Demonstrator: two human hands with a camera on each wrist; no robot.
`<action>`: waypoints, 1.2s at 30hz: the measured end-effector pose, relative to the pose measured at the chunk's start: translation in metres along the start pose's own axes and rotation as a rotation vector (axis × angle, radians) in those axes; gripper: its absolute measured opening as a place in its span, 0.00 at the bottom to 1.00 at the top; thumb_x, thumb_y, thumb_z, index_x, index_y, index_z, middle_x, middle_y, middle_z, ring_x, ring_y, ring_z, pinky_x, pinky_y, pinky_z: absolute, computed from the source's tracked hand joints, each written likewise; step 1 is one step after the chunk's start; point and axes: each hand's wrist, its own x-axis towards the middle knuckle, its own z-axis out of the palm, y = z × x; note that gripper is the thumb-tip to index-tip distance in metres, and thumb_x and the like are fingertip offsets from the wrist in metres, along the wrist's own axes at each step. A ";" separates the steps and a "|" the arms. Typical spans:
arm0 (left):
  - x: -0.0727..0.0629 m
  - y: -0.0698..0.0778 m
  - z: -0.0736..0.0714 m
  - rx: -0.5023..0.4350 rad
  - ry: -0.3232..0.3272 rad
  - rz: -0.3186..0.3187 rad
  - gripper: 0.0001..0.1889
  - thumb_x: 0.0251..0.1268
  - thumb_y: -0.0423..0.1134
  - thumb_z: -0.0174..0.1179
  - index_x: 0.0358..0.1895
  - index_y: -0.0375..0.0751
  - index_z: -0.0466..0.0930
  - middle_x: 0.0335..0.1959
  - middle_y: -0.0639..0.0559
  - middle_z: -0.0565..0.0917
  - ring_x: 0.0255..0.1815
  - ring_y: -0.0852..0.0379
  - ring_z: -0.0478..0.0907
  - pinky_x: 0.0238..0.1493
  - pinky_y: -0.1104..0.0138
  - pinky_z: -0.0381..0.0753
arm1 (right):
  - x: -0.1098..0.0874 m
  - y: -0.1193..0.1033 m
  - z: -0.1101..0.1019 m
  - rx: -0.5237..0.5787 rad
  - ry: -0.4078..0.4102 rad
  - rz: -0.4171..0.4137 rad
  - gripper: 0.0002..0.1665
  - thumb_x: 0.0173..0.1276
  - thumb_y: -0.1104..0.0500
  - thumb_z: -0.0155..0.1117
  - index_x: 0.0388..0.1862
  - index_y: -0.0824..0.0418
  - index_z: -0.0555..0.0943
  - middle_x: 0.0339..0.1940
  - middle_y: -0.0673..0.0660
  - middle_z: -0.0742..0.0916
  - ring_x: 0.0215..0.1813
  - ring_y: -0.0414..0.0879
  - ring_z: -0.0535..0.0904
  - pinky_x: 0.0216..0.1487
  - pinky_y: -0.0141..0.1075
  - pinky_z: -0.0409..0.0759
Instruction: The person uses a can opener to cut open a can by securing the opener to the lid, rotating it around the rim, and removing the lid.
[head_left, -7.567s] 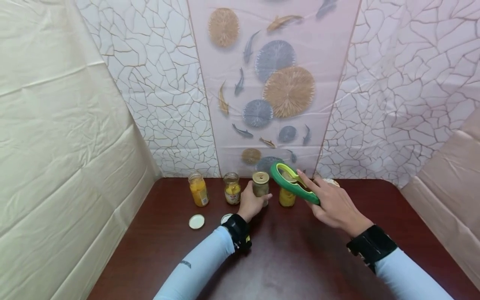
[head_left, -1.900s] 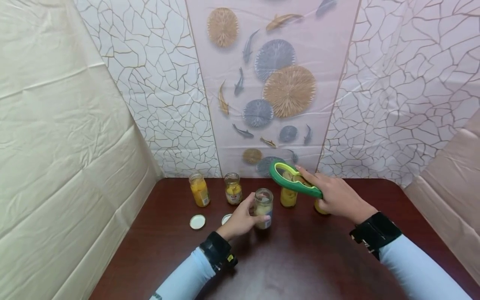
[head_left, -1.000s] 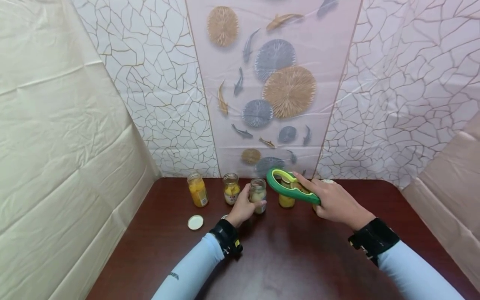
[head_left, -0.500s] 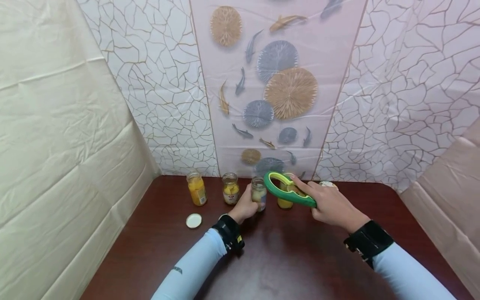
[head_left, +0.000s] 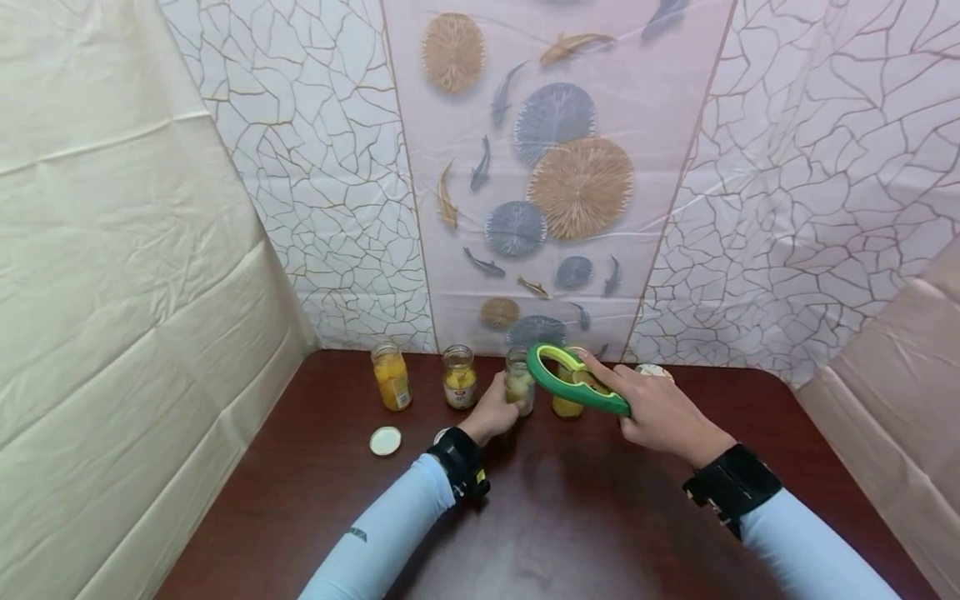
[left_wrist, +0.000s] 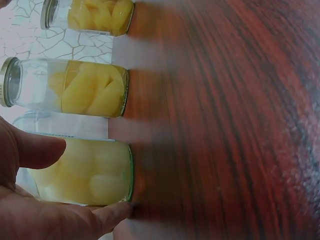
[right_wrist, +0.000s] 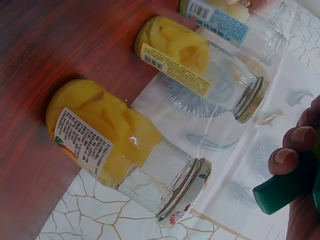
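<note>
Left hand (head_left: 492,412) is gripping the pale jar (head_left: 519,383), now uncapped; beside it, the right hand (head_left: 663,410) is holding apparently an opener (head_left: 576,392).

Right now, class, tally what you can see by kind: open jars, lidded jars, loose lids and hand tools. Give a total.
Open jars: 3, one in the left hand
Lidded jars: 2
Loose lids: 2, one partly hidden
Green tool: 1, in the right hand
Total: 8
</note>
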 end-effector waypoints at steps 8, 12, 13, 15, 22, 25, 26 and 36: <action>-0.002 0.003 0.006 0.043 0.062 -0.023 0.34 0.80 0.41 0.62 0.81 0.45 0.58 0.73 0.40 0.78 0.74 0.44 0.75 0.75 0.50 0.74 | 0.001 -0.001 0.004 0.016 0.016 -0.024 0.63 0.52 0.72 0.68 0.88 0.46 0.60 0.36 0.49 0.81 0.28 0.37 0.67 0.31 0.32 0.66; -0.001 0.002 0.010 0.050 0.084 -0.040 0.35 0.81 0.40 0.61 0.83 0.44 0.55 0.77 0.38 0.75 0.77 0.41 0.73 0.77 0.49 0.73 | 0.001 0.000 0.005 0.014 0.027 -0.034 0.64 0.51 0.71 0.69 0.88 0.45 0.60 0.33 0.48 0.79 0.27 0.37 0.65 0.30 0.32 0.65; -0.001 0.002 0.010 0.051 0.083 -0.045 0.35 0.81 0.40 0.60 0.83 0.44 0.56 0.77 0.37 0.74 0.78 0.41 0.72 0.77 0.48 0.73 | 0.001 0.000 0.005 0.011 0.029 -0.033 0.64 0.51 0.71 0.69 0.88 0.45 0.59 0.33 0.47 0.79 0.27 0.37 0.65 0.30 0.32 0.65; -0.002 0.001 0.010 0.048 0.081 -0.054 0.35 0.81 0.40 0.60 0.83 0.41 0.56 0.78 0.36 0.73 0.78 0.41 0.71 0.78 0.48 0.72 | 0.000 0.001 0.005 0.001 0.029 -0.029 0.65 0.52 0.71 0.69 0.88 0.45 0.59 0.32 0.47 0.78 0.26 0.37 0.65 0.30 0.32 0.65; -0.019 0.003 0.000 0.100 0.053 -0.075 0.38 0.80 0.48 0.62 0.80 0.29 0.59 0.76 0.32 0.74 0.77 0.39 0.72 0.78 0.46 0.72 | 0.003 0.000 0.003 -0.044 0.052 -0.043 0.65 0.52 0.70 0.70 0.88 0.44 0.58 0.33 0.48 0.78 0.26 0.38 0.65 0.29 0.32 0.64; -0.032 0.004 -0.004 0.143 0.045 -0.083 0.35 0.78 0.51 0.64 0.72 0.27 0.66 0.67 0.32 0.78 0.69 0.40 0.77 0.71 0.47 0.77 | 0.005 0.000 0.001 -0.066 0.076 -0.056 0.65 0.51 0.70 0.71 0.88 0.45 0.58 0.34 0.50 0.79 0.26 0.39 0.66 0.29 0.34 0.65; -0.036 0.005 -0.004 0.155 0.048 -0.082 0.33 0.78 0.52 0.64 0.69 0.28 0.69 0.64 0.33 0.78 0.66 0.41 0.77 0.68 0.48 0.78 | 0.006 0.000 0.000 -0.073 0.081 -0.058 0.66 0.51 0.70 0.72 0.88 0.45 0.58 0.34 0.51 0.80 0.27 0.40 0.67 0.29 0.34 0.65; -0.057 0.039 0.011 -0.317 -0.199 0.085 0.19 0.88 0.46 0.52 0.64 0.36 0.82 0.58 0.37 0.87 0.59 0.43 0.86 0.65 0.52 0.85 | 0.007 0.000 -0.002 -0.076 0.081 -0.055 0.63 0.51 0.69 0.72 0.87 0.46 0.61 0.34 0.52 0.81 0.26 0.41 0.67 0.28 0.35 0.65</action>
